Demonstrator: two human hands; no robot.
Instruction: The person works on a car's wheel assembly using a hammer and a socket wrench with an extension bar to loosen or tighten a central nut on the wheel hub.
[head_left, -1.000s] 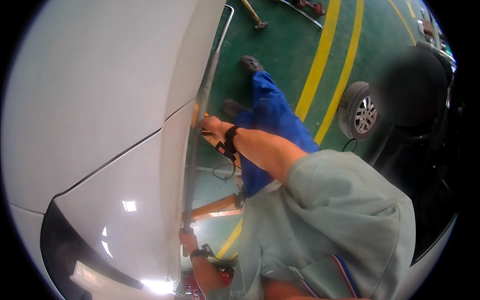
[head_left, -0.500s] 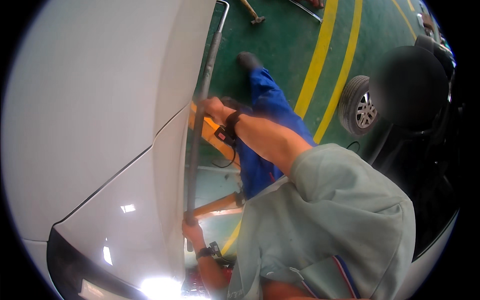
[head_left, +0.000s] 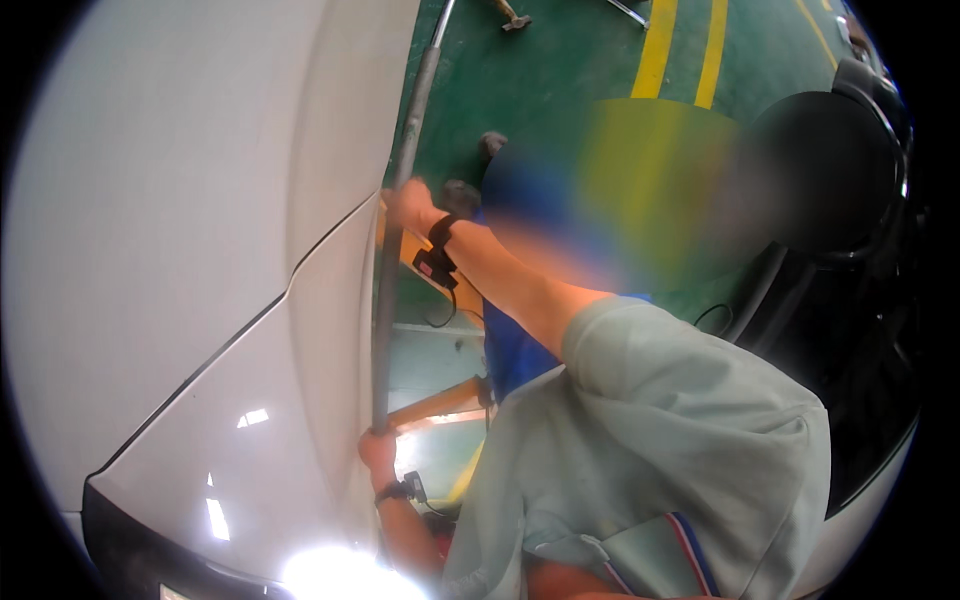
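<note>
Grip: both hands closed around one long grey metal bar (head_left: 392,260) that runs upright along the edge of a white car body panel (head_left: 200,250). Lower hand (head_left: 378,452), wearing a dark wrist strap, clasps the bar's bottom end, just beside the panel; from the way the arms cross, probably the left hand, though the view does not settle it. Upper hand (head_left: 412,207), likewise strapped at the wrist, wraps the bar near mid-length, forearm reaching from a pale green sleeve (head_left: 660,420). Step in hand, by judgement: the bar is being levered or pressed against the panel edge. The next move calls for firm two-handed hold and steady contact so the bar does not slip across the paint. Beyond: orange beam (head_left: 440,402), green floor (head_left: 560,60) with yellow lines (head_left: 660,45), a hammer-like tool (head_left: 512,15) far off.
</note>
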